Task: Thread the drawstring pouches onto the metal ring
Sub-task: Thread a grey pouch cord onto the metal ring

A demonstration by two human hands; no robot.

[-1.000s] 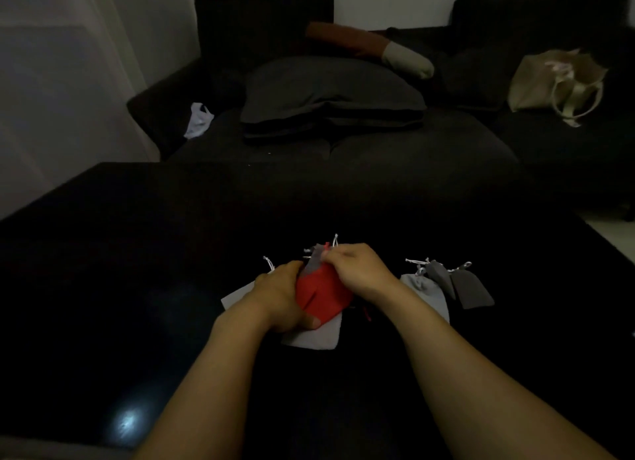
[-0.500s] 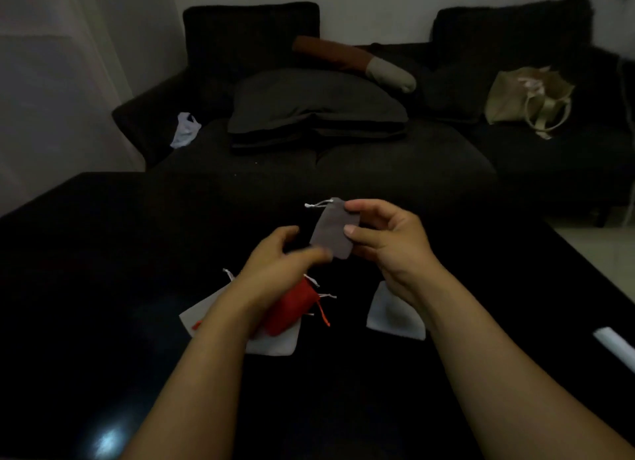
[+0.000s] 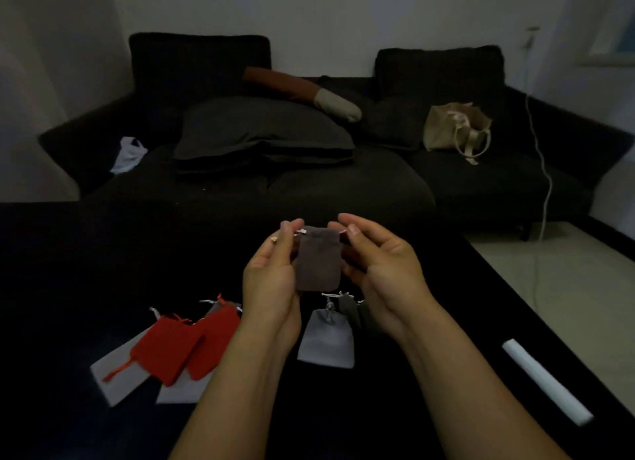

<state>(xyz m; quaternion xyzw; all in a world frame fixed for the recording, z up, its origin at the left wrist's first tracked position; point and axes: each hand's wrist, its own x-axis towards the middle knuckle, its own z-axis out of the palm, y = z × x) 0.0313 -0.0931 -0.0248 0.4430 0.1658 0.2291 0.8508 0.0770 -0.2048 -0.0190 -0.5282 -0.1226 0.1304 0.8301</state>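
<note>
Item: grey drawstring pouch [image 3: 318,258] | Handling: likely light, limp | Hold: left hand [image 3: 271,277], right hand [image 3: 381,270] each pinch a cord end | Metal ring: unseen

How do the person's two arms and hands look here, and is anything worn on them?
Both forearms are bare as far as the bottom of the picture; no sleeve, watch or bracelet shows. The left hand and the right hand wear no gloves. The fingernails are short and look unpainted. In this dim light, I cannot tell if there is a ring on any finger.
</note>
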